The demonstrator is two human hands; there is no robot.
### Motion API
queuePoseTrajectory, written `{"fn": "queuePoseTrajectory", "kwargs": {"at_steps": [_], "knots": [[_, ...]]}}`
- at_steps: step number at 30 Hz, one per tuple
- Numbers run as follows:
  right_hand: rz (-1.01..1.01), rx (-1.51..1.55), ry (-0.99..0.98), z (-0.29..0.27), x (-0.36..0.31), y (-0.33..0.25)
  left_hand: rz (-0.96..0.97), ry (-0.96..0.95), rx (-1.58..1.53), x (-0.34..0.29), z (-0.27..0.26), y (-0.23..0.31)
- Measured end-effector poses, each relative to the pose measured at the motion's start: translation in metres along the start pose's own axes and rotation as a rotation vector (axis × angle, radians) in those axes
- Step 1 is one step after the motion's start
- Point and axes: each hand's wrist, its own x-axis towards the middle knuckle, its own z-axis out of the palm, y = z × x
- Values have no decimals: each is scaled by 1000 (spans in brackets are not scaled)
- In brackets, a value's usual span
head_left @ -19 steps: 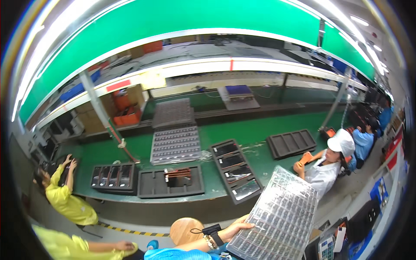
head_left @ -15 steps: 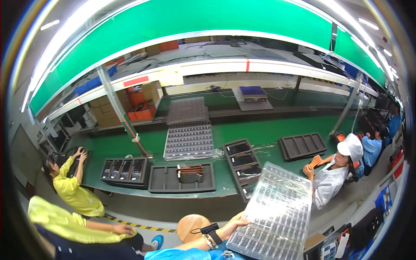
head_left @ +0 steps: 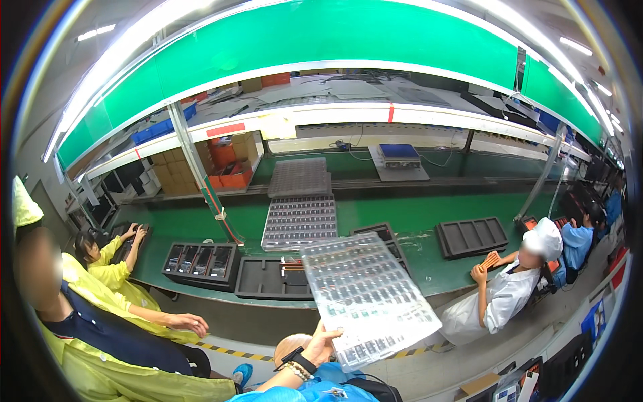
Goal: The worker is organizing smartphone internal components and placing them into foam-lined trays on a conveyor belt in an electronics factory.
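Grip of the left hand [head_left: 320, 345] pinches the near-left corner of a clear compartment tray [head_left: 368, 301]. Right hand: not visible; state cannot be told. Tray position: raised in front of the green tabletop [head_left: 368, 211], tilted, dark parts visible in its pockets. Progress, as judged: pickup complete; tray not set down. A similar tray [head_left: 299, 221] rests on the tabletop, beyond a black foam tray [head_left: 258, 278].

A wooden stool [head_left: 287, 344] stands near striped floor tape [head_left: 228, 350], cardboard boxes [head_left: 173, 173] farther back.
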Motion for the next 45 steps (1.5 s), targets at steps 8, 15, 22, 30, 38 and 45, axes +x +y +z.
{"fn": "queuePoseTrajectory", "kwargs": {"at_steps": [8,15,22,30,38,45], "knots": [[30,0,4,-8,8,1,136,131,-46,8,-22,2],[56,5,18,-7,22,-10,214,194,-197,44,-36,-3],[80,17,31,5,39,-21,259,128,-316,97,-38,5],[162,20,2,30,72,-25,353,159,-258,132,-39,63],[244,6,-56,51,124,-22,120,-300,-156,137,-33,111],[302,-23,-123,47,155,-15,114,247,-120,132,-131,61]]}}
